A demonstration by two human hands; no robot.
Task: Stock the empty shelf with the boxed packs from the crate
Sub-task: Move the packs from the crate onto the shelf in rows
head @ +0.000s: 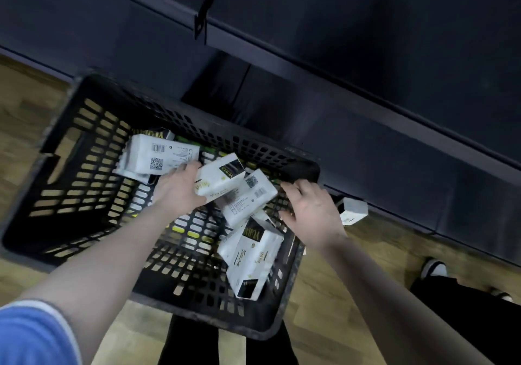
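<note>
A black slotted crate (84, 145) stands on the floor below me with several white boxed packs inside. My left hand (177, 188) reaches in and grips one white pack (218, 177) at its left end. A second pack (248, 198) lies under it, and my right hand (313, 212) hovers just right of that pack with fingers spread, holding nothing. Another pack (159, 156) lies at the crate's far side and one (251, 257) leans against the right wall. The dark shelf (324, 88) runs above the crate.
One white pack (353, 211) sits on the lowest dark shelf to the right of the crate. A shelf bracket (201, 26) hangs above. Wooden floor (25, 105) surrounds the crate, and my shoe (434, 267) is at the right.
</note>
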